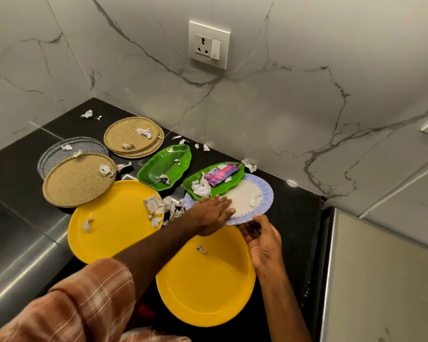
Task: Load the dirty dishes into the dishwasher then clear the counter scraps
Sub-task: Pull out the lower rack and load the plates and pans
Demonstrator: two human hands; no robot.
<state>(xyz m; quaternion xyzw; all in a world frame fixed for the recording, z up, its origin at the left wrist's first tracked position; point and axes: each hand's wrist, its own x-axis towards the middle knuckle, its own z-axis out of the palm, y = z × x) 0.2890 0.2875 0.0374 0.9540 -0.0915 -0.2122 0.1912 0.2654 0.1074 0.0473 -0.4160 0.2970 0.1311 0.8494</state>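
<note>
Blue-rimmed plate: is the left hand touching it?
Touching. The head view shows the left hand lying flat, fingers straight, on the blue-rimmed plate.

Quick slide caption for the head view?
Left hand flat on the blue-rimmed plate, right hand at its rim, among yellow plates and paper scraps on the counter.

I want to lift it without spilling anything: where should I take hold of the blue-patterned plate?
Grip the blue-patterned plate by its near right rim, coming from the front. That edge is bare and lies over the rim of the nearer yellow plate, so fingers can likely slip underneath; the green leaf tray loads its far left side, so keep it level.
</note>
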